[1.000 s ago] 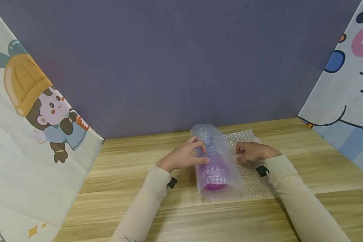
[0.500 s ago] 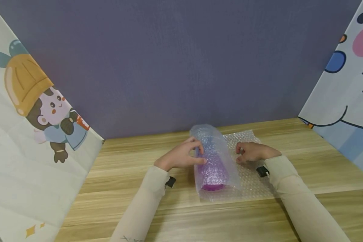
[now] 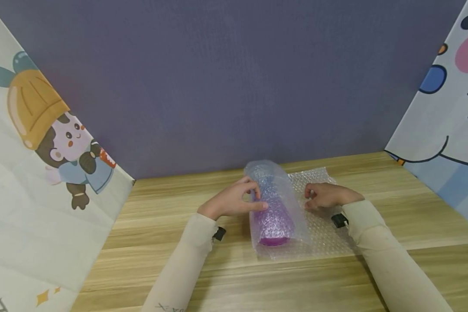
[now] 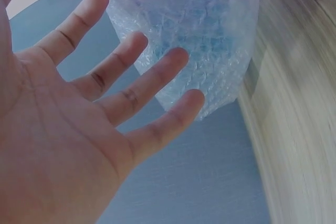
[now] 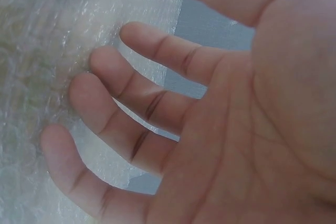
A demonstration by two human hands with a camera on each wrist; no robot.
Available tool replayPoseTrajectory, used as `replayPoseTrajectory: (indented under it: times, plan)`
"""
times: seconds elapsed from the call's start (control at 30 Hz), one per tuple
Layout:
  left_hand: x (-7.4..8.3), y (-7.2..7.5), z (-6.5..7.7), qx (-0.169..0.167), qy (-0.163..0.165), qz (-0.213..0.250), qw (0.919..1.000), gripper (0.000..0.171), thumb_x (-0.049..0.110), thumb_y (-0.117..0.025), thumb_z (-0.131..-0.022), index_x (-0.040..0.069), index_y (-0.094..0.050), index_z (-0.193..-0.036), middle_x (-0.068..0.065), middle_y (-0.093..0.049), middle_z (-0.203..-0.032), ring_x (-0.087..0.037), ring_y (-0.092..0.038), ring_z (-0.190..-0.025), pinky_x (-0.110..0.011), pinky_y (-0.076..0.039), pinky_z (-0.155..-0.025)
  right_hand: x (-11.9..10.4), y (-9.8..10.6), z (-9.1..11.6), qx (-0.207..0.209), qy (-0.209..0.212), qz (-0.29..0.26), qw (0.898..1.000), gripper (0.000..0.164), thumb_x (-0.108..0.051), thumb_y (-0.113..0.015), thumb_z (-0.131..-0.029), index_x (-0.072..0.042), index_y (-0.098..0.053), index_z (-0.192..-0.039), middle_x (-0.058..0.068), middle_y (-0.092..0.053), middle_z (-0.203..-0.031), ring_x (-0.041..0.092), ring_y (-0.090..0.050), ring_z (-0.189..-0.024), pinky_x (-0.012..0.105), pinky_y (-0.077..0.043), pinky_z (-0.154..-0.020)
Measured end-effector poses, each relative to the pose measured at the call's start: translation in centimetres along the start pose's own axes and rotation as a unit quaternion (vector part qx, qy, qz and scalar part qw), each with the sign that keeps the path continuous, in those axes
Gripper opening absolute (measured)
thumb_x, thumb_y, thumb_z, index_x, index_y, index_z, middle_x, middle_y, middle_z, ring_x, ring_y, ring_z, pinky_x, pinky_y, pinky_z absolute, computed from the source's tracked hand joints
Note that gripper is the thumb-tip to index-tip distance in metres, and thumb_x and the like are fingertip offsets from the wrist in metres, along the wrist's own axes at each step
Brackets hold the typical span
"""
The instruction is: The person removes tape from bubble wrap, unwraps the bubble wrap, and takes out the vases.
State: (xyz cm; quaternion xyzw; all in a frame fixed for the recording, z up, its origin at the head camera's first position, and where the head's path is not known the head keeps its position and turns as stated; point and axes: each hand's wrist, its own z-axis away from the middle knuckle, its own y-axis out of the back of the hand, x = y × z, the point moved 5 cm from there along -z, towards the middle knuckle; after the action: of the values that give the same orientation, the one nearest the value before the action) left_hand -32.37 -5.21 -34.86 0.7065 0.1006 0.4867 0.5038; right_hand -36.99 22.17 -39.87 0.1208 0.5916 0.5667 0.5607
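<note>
A bottle-shaped thing, purple (image 3: 274, 221) at its near end and bluish farther back, lies under bubble wrap (image 3: 329, 240) on the table. The wrap curves over it and spreads flat to its right. My left hand (image 3: 238, 199) is at the roll's left side, fingertips right at the wrap. In the left wrist view, the fingers (image 4: 152, 85) are spread and nearly straight beside the wrapped roll (image 4: 194, 35). Over the flat part of the wrap is my right hand (image 3: 329, 195). Its fingers (image 5: 94, 98) are gently bent in the right wrist view, tips at the wrap, with nothing gripped.
The wood-grain table (image 3: 167, 225) reaches a dark purple-grey wall (image 3: 218, 86) at the back, close behind the roll. Printed cartoon panels rise on the left (image 3: 8, 195) and right (image 3: 460, 130). A small black device (image 3: 219, 234) is worn at the left wrist, another (image 3: 339, 220) at the right.
The wrapped roll and my left hand have shifted very slightly left. My right hand has stayed almost in place over the flat wrap.
</note>
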Motion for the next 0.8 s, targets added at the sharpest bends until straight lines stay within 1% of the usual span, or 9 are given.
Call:
replayPoseTrajectory:
  times: [0.07, 0.17, 0.33, 0.47, 0.57, 0.63, 0.67, 0.73, 0.8]
  plan:
    - [0.1, -0.1, -0.1, 0.003, 0.004, -0.009, 0.9999, 0.033, 0.062, -0.069, -0.089, 0.031, -0.06, -0.097, 0.007, -0.052, -0.116, -0.027, -0.06, -0.11, -0.037, -0.052, -0.089, 0.1, 0.0, 0.0, 0.0, -0.001, 0.0, 1.0, 0.032, -0.029, -0.071, -0.094, -0.006, -0.058, -0.112, 0.004, -0.058, -0.086, 0.016, -0.05, -0.075, 0.03, -0.041, -0.064]
    - [0.4, -0.3, -0.2, 0.013, 0.006, -0.031, 0.9994, 0.035, 0.064, -0.066, -0.091, 0.03, -0.058, -0.097, 0.005, -0.053, -0.113, -0.023, -0.06, -0.099, -0.032, -0.052, -0.08, 0.2, 0.0, 0.0, -0.002, -0.003, -0.003, 1.0, 0.032, -0.029, -0.071, -0.095, -0.006, -0.058, -0.112, 0.004, -0.058, -0.086, 0.016, -0.05, -0.074, 0.029, -0.041, -0.064]
    - [0.9, -0.5, -0.4, 0.034, 0.012, -0.073, 0.9966, 0.042, 0.068, -0.062, -0.091, 0.027, -0.056, -0.096, 0.002, -0.053, -0.105, -0.014, -0.053, -0.08, -0.027, -0.049, -0.065, 0.1, 0.0, 0.1, -0.002, -0.003, -0.001, 1.0, 0.032, -0.029, -0.07, -0.095, -0.005, -0.058, -0.112, 0.003, -0.058, -0.086, 0.016, -0.05, -0.074, 0.029, -0.041, -0.064]
    - [1.1, -0.6, -0.4, 0.044, 0.025, -0.083, 0.9952, 0.049, 0.07, -0.062, -0.089, 0.024, -0.056, -0.103, 0.004, -0.053, -0.108, -0.013, -0.054, -0.081, -0.027, -0.049, -0.066, 0.1, 0.1, 0.1, -0.002, -0.003, -0.001, 1.0, 0.032, -0.029, -0.07, -0.095, -0.005, -0.058, -0.112, 0.004, -0.058, -0.087, 0.016, -0.05, -0.075, 0.029, -0.041, -0.065]
    - [1.3, -0.6, -0.3, 0.052, 0.028, -0.084, 0.9947, 0.055, 0.071, -0.062, -0.089, 0.024, -0.055, -0.116, 0.004, -0.053, -0.118, -0.014, -0.057, -0.091, -0.03, -0.053, -0.075, 0.1, 0.1, 0.0, -0.003, -0.005, 0.001, 1.0, 0.032, -0.03, -0.07, -0.095, -0.005, -0.058, -0.113, 0.003, -0.059, -0.087, 0.016, -0.05, -0.075, 0.029, -0.041, -0.065]
    - [1.5, -0.6, -0.4, 0.056, 0.023, -0.084, 0.9946, 0.06, 0.07, -0.063, -0.089, 0.024, -0.055, -0.127, 0.002, -0.052, -0.127, -0.017, -0.058, -0.102, -0.036, -0.056, -0.086, 0.1, 0.1, 0.0, -0.004, -0.004, 0.004, 1.0, 0.033, -0.03, -0.069, -0.095, -0.005, -0.058, -0.113, 0.003, -0.058, -0.086, 0.016, -0.05, -0.074, 0.029, -0.041, -0.065]
    - [1.6, -0.6, -0.4, 0.057, 0.018, -0.084, 0.9946, 0.062, 0.068, -0.063, -0.09, 0.025, -0.055, -0.132, 0.001, -0.051, -0.133, -0.02, -0.058, -0.112, -0.04, -0.056, -0.093, 0.1, 0.1, 0.0, -0.003, -0.004, 0.005, 1.0, 0.033, -0.03, -0.069, -0.095, -0.005, -0.058, -0.113, 0.003, -0.058, -0.086, 0.016, -0.05, -0.074, 0.029, -0.041, -0.065]
    - [1.9, -0.6, -0.4, 0.052, 0.004, -0.086, 0.9949, 0.063, 0.065, -0.063, -0.092, 0.027, -0.053, -0.141, -0.002, -0.047, -0.146, -0.026, -0.051, -0.131, -0.05, -0.051, -0.106, 0.2, 0.1, 0.0, -0.003, -0.003, 0.007, 1.0, 0.032, -0.03, -0.069, -0.095, -0.006, -0.058, -0.113, 0.003, -0.057, -0.086, 0.016, -0.049, -0.074, 0.029, -0.041, -0.065]
    - [2.1, -0.7, -0.5, 0.04, -0.012, -0.082, 0.9957, 0.06, 0.06, -0.062, -0.095, 0.029, -0.053, -0.146, -0.004, -0.041, -0.158, -0.031, -0.038, -0.148, -0.059, -0.039, -0.117, 0.2, 0.1, 0.0, -0.001, -0.002, 0.008, 1.0, 0.032, -0.03, -0.069, -0.095, -0.005, -0.058, -0.112, 0.003, -0.057, -0.085, 0.016, -0.049, -0.074, 0.029, -0.04, -0.065]
